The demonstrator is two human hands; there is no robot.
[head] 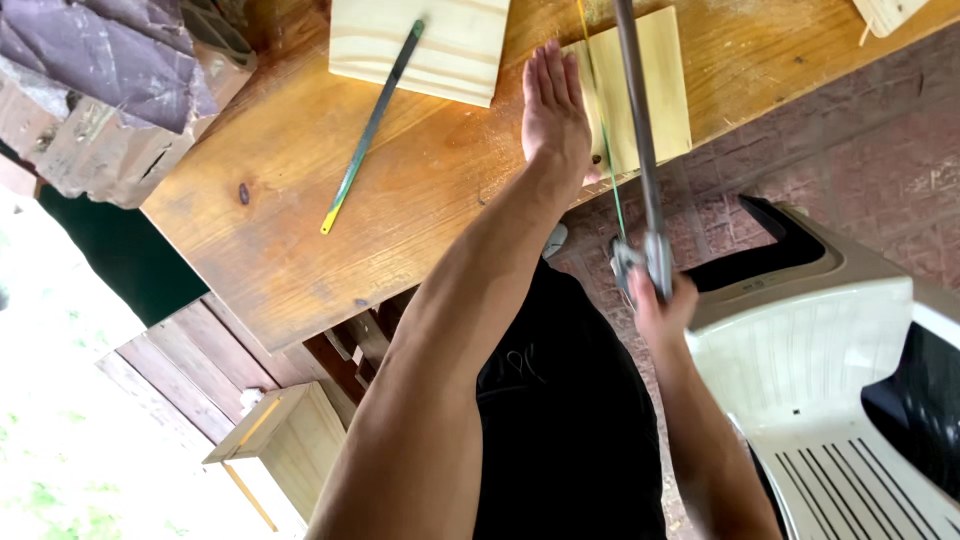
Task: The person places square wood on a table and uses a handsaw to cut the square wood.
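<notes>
My left hand [553,112] lies flat, fingers together, pressing on a small pale wood board [660,90] at the edge of a brown wooden table [300,210]. My right hand [662,308] grips the handle of a hacksaw [640,150]. Its metal frame and thin blade run up across the board, the blade just right of my left hand. The saw's far end is cut off by the top of the view.
A second pale board [450,50] lies further left with a loose green hacksaw blade [365,135] across it. A white plastic chair [830,380] stands at the right on a brick floor [870,160]. Wooden crates [290,430] sit under the table. Purple sandpaper [110,60] is top left.
</notes>
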